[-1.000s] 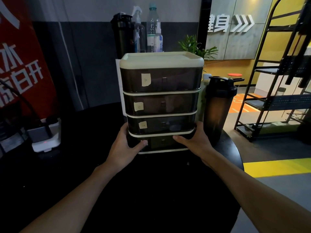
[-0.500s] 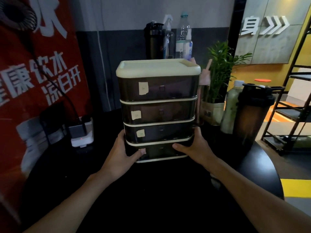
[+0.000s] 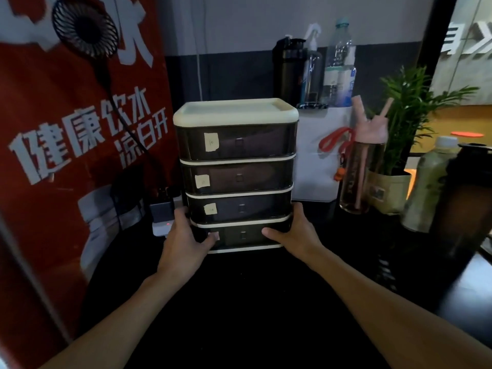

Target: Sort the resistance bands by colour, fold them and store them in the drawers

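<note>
Red banner (image 3: 66, 182) with white lettering walls off the left side, its lower edge running close along the round black tabletop (image 3: 253, 302), which lies matte and bare between the forearms and the near rim. On it, toward the back, stands the drawer unit (image 3: 237, 145), upright: four smoky translucent drawers with cream trim, a cream lid with rounded corners, and paper labels on the fronts; what lies inside is too dim to make out. The left hand (image 3: 183, 246) and right hand (image 3: 295, 235) clasp its lowest tiers from either side, fingers wrapped round the corners and thumbs pressed on the bottom drawer's front. A white box (image 3: 316, 166) sits just behind on the right. A pink-lidded bottle (image 3: 359, 171) and a potted plant (image 3: 415, 115) crowd the right edge. A white power strip (image 3: 162, 225) sits just beside the left hand's knuckles.
</note>
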